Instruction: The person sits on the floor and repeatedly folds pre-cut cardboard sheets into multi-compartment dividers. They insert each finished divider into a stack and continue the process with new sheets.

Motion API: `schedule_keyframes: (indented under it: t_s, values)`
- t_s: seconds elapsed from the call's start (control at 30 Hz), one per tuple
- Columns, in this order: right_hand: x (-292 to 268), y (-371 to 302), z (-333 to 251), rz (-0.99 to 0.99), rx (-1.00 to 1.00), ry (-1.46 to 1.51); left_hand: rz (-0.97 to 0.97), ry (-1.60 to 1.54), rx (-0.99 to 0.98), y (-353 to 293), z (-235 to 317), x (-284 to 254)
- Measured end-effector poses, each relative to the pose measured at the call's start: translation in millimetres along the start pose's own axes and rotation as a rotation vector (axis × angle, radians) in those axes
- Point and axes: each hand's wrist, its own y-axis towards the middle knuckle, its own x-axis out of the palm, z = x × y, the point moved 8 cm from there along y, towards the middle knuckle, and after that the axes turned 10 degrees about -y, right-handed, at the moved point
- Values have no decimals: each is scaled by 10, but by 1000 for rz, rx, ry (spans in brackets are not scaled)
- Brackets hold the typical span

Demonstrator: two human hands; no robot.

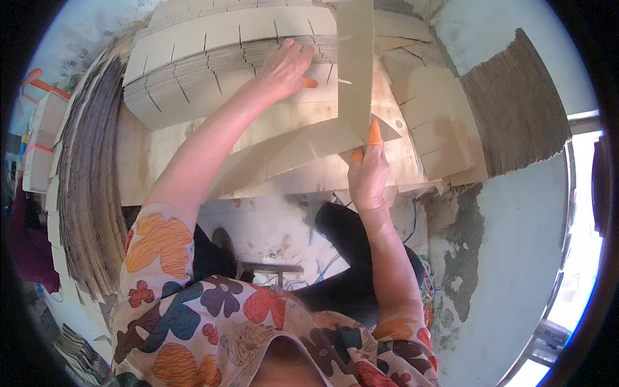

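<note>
My left hand [287,69] reaches to a stack of slotted cardboard strips [187,71] at the far side of the table. Its bent fingers touch the layered edges, and its thumb, in an orange finger cover, sits apart from them. My right hand [369,177], also with orange covers on thumb and finger, pinches cardboard strips where they cross. One upright strip [355,64] runs away from me; another long strip [290,151] slants down to the left across the wooden tabletop [174,145]. How these two join is partly hidden by my fingers.
A tall pile of brown cardboard [93,168] stands along the left. On the right lie more slotted pale sheets [445,129] and a darker cardboard stack [516,103] against the wall. White boxes [44,142] are at the far left. My legs are under the table's near edge.
</note>
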Motion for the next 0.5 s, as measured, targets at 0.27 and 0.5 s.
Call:
schedule_keyframes:
  t_s: [0.27, 0.5]
  values:
    - [26, -5, 59, -90, 117, 38, 88, 122, 68, 71, -201, 370]
    - [-128, 35, -37, 19, -48, -55, 165, -14, 251, -13, 22, 111]
